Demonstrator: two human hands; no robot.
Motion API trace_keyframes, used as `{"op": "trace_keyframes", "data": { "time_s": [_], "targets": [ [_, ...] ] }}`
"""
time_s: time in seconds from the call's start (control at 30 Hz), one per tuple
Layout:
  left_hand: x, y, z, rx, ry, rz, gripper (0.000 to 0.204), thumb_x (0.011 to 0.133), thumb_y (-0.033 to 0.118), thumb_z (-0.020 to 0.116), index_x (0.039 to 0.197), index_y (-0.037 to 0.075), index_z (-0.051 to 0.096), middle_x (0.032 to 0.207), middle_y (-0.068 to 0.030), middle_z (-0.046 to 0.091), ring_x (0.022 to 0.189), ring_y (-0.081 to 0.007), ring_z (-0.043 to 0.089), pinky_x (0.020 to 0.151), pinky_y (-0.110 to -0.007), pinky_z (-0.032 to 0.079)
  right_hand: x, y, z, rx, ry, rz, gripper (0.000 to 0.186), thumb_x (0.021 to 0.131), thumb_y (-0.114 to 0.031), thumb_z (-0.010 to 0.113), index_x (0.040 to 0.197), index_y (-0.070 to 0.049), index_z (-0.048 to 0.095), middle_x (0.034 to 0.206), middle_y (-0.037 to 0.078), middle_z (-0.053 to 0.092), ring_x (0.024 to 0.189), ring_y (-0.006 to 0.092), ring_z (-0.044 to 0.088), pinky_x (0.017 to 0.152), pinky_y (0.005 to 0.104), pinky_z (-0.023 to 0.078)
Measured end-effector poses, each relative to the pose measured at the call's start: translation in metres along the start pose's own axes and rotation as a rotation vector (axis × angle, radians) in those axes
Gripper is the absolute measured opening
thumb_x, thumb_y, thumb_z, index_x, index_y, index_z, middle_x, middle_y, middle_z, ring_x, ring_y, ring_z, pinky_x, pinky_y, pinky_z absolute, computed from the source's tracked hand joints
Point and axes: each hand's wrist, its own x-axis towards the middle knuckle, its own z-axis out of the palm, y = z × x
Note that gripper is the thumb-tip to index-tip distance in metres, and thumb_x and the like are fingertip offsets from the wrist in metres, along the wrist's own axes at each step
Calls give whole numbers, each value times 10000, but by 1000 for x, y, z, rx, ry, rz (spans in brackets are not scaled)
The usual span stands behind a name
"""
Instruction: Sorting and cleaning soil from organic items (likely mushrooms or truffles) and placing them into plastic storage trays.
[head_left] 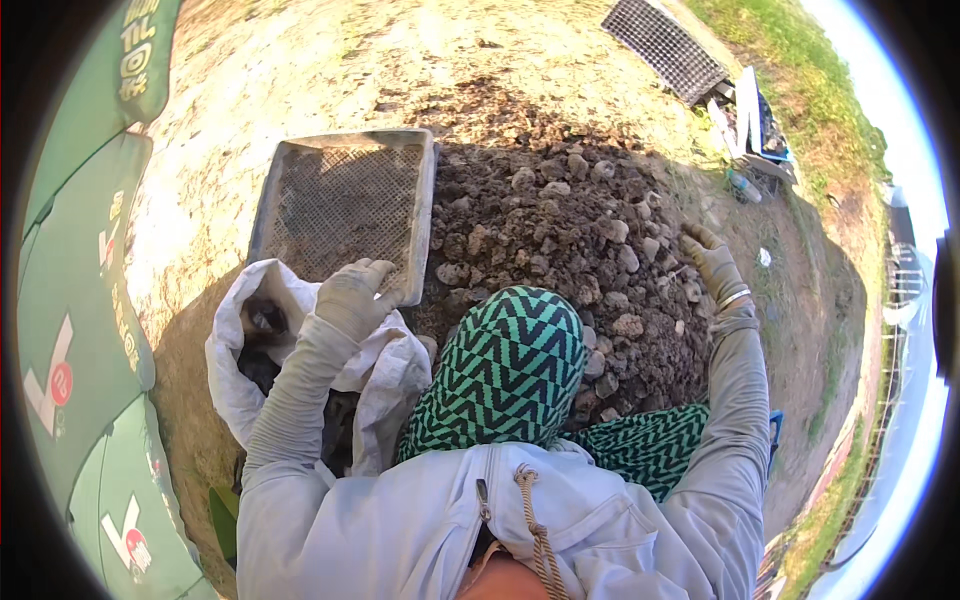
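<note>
Crouching or sitting low, cannot tell which, with both arms reaching forward around knees clad in green-and-black zigzag trousers [500,370]. Resting or hovering with the gloved left hand [352,298] over the rim of a white sack [235,350], right by the near edge of a mesh-bottomed tray [345,205]; bending its fingers, with the thumb set a little apart and nothing visible in the narrow gap. Cannot tell whether gripping the sack's rim or touching the tray. Reaching with the gloved right hand [714,262] to the right side of a heap of dark soil [530,225] mixed with pale clods and stones; spreading its fingers fairly wide in a loose curve, close over the stones, cannot tell whether touching them. Wearing a pale band [738,298] at the right wrist. Facing the heap just beyond the knees, piled along the tray's right side. Looking into the sack's mouth at dark contents, too shadowed to name. Having large green bags [75,250] stacked along the far left, and, ahead to the right, a black cell tray [665,48] on the ground, with a clear bottle [743,187] lying nearer.
</note>
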Motion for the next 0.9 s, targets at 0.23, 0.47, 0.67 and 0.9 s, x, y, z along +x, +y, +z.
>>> {"op": "trace_keyframes", "data": {
  "time_s": [0.23, 0.47, 0.67, 0.9],
  "targets": [
    [89, 104, 13, -195, 72, 345, 366, 779, 214, 672, 1106, 65, 603, 1005, -120, 617, 955, -277, 601, 842, -358, 467, -242, 153, -189, -68, 780, 305, 417, 867, -231, 631, 1248, -80, 554, 1111, 56, 625, 971, 159, 585, 836, 289, 453],
    [94, 238, 0, -357, -93, 581, 379, 829, 113, 644, 1183, 8, 559, 1067, -123, 610, 988, -209, 587, 866, -316, 465, -443, 303, -88, -274, 906, 1033, 490, 755, -295, 642, 1185, -65, 598, 1150, 167, 621, 1076, 289, 588, 937, 337, 438],
    [86, 349, 63, -260, -393, 722, 369, 821, 82, 647, 1165, -16, 556, 1001, -81, 614, 906, -164, 579, 836, -281, 474, -532, 371, -25, -403, 1208, 1378, 662, 715, -402, 691, 1296, -150, 500, 1302, 211, 485, 1212, 348, 464, 1004, 389, 386],
    [82, 432, 206, -101, -845, 670, 321, 845, 166, 656, 1114, 2, 600, 1005, -79, 657, 929, -136, 600, 830, -264, 473, -615, 475, -23, 84, 1443, 1527, 749, 728, -456, 680, 1288, -8, 464, 1258, 255, 511, 1167, 373, 503, 986, 400, 398]
  ]
}}
